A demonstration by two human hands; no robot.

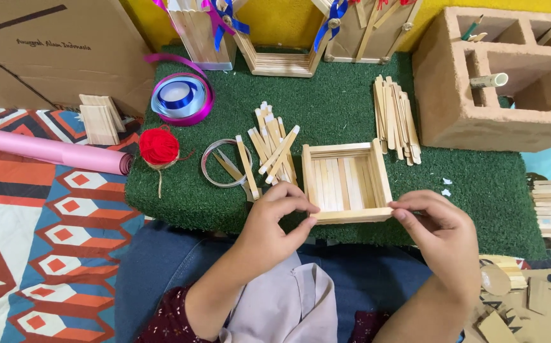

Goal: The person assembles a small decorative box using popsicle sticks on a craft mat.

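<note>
A green turf mat (pixel 466 190) covers the work surface, with a hollow concrete block (pixel 453 108) at far right. At the mat's near edge sits a square box of wooden sticks (pixel 345 183): floor laid, walls several layers high, seemingly well along. The left hand (pixel 274 222) and right hand (pixel 437 228) each pinch an end of the near wall's top stick (pixel 351 216). Left of the box lie loose sticks (pixel 272 149), more at far right (pixel 395 117), then ribbon spool (pixel 180 96), red yarn ball (pixel 159 147), wire coil (pixel 223 164). Nothing crowds the box.
</note>
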